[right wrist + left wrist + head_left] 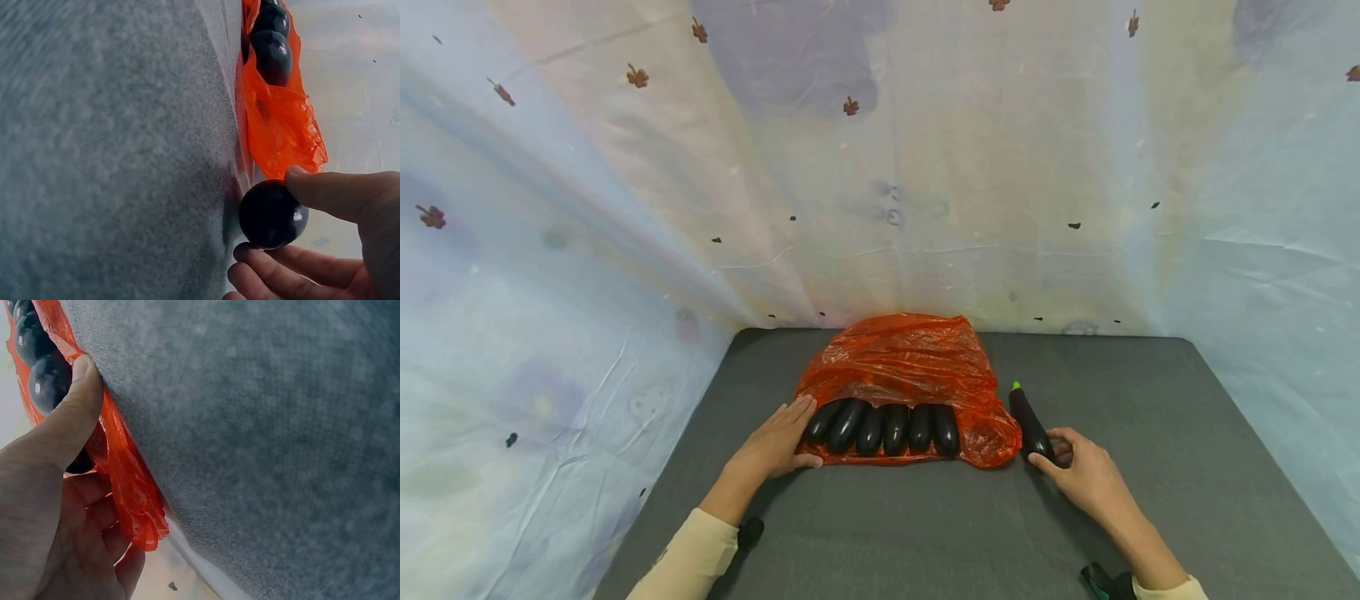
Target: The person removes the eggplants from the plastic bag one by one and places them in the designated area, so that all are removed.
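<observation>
cream cloth sleeve (688,557): grey tabletop (910,533), near-left corner
left hand (778,442): straight fingers, apparently steadying red plastic bag (898,362)
right hand (1082,473): pinches long black eggplant (1028,421), likely for control

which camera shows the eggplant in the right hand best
The head view: it shows the eggplant lengthwise, green tip included, with the right hand holding its near end. The right wrist view shows just its rounded dark end, close up; the left wrist view doesn't show it.

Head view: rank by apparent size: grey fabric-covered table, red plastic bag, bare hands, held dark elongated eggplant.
1. Table
2. Red bag
3. Left hand, right hand: look alike, unranked
4. Held eggplant
</observation>
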Tool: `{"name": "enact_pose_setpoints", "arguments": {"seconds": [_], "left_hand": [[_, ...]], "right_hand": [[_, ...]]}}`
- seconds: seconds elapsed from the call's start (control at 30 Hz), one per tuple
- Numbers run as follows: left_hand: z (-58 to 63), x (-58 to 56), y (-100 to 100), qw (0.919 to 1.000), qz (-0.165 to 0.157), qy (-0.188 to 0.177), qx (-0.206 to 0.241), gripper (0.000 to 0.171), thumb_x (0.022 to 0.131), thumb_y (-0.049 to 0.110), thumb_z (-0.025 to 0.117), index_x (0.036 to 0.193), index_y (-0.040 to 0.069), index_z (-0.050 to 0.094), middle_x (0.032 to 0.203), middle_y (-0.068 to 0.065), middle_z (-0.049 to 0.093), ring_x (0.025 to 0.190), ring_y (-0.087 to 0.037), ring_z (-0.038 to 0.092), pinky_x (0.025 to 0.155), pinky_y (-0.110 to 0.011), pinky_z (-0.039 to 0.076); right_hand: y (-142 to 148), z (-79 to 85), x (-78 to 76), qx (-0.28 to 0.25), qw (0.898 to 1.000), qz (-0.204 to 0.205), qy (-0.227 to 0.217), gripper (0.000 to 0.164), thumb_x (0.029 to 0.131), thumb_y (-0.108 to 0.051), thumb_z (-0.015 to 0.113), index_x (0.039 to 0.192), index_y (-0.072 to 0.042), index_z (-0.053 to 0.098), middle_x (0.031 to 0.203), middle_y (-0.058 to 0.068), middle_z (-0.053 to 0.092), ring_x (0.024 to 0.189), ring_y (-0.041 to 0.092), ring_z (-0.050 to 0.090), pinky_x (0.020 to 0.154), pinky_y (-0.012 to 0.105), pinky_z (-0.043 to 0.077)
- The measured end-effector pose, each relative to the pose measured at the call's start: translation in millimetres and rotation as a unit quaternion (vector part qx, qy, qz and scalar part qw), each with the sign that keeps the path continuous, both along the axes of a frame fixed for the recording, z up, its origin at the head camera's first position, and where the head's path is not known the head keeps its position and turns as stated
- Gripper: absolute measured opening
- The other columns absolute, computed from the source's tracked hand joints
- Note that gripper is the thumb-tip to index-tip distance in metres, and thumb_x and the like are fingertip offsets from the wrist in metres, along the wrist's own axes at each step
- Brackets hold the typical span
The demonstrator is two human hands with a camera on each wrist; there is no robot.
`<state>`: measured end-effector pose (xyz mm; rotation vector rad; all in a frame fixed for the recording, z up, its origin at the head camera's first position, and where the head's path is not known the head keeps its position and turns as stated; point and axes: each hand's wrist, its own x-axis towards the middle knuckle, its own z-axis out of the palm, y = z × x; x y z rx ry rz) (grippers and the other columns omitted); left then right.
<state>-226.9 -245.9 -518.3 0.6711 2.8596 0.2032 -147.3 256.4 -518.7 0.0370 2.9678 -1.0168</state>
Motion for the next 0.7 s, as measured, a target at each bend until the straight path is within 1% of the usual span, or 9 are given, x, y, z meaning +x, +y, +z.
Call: {"name": "enact_pose_setpoints", "arguments": {"seconds": [0.13,0.3,0.47,0.7], "left_hand": [[0.6,-0.4,0.5,1.0000,0.001,-0.001,0.001,0.106,0.093,0.049,0.081,0.166,-0.007,0.028,0.174,-0.026,0.026,0.162,-0.041,0.025,0.132,-0.057,0.020],[-1.0,-1.1,0.4,1.0000,0.000,0.003,0.001,0.106,0.093,0.050,0.081,0.166,-0.007,0.028,0.174,-0.025,0.027,0.162,-0.041,0.026,0.132,-0.057,0.021],[-1.3,-1.3,0.4,1.0000,0.001,0.003,0.004,0.106,0.093,0.049,0.082,0.166,-0.007,0.029,0.174,-0.025,0.027,0.162,-0.041,0.026,0.132,-0.057,0.021],[1.6,-0.7,1.1,1.0000,0.001,-0.002,0.006,0.106,0.093,0.048,0.082,0.166,-0.007,0.029,0.173,-0.026,0.027,0.161,-0.041,0.026,0.132,-0.057,0.021]], "right_hand": [[-0.4,-2.1,-2.2,-0.001,1.000,0.000,-0.007,0.062,0.097,-0.035,0.082,0.137,0.008,0.064,0.106,0.017,0.074,0.092,0.030,0.073,0.076,0.053,0.061],[-1.0,-3.5,-4.1,-0.004,1.000,-0.001,-0.006,0.061,0.096,-0.035,0.082,0.134,0.009,0.065,0.101,0.013,0.072,0.086,0.025,0.071,0.073,0.050,0.060],[-0.7,-2.9,-4.4,-0.003,1.000,0.002,-0.005,0.060,0.097,-0.035,0.082,0.133,0.009,0.065,0.101,0.013,0.072,0.086,0.025,0.072,0.074,0.051,0.060],[1.1,-2.1,-2.9,-0.005,1.000,0.007,-0.013,0.061,0.097,-0.035,0.081,0.135,0.010,0.064,0.103,0.014,0.073,0.088,0.026,0.072,0.075,0.050,0.061]]}}
